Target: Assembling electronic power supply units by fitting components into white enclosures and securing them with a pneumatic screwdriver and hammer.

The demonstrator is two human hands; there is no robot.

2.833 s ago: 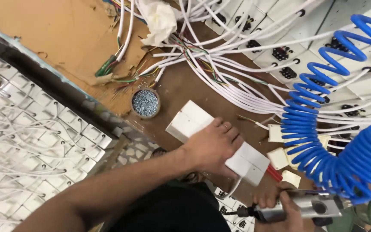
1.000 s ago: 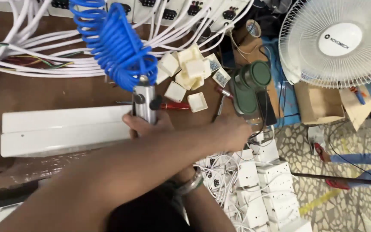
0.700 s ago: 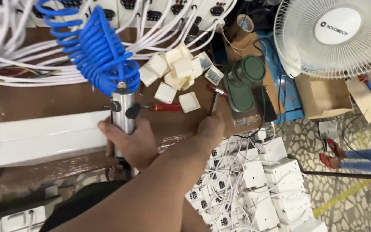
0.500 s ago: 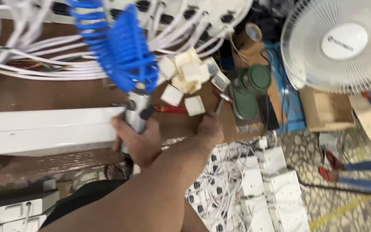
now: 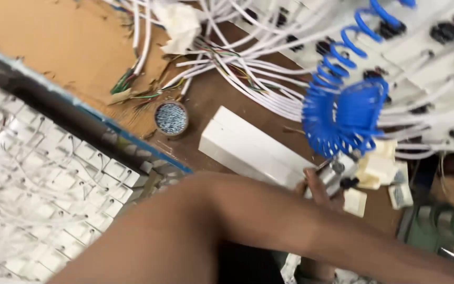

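My left forearm crosses the lower view from bottom left toward the right edge, and its hand is out of sight past the frame, so I cannot tell whether it grips anything. My right hand [image 5: 316, 192] shows only as fingers behind that forearm, clenched around the metal air tool [image 5: 336, 173], which tilts up to the right into the blue coiled hose [image 5: 342, 113]. Just left of the tool, the long white box [image 5: 250, 150] lies flat on the brown counter [image 5: 211, 100], its long axis running from upper left to lower right. A small round tin of screws [image 5: 171, 118] sits near its upper-left end, and small cream blocks [image 5: 377, 168] lie beside the tool.
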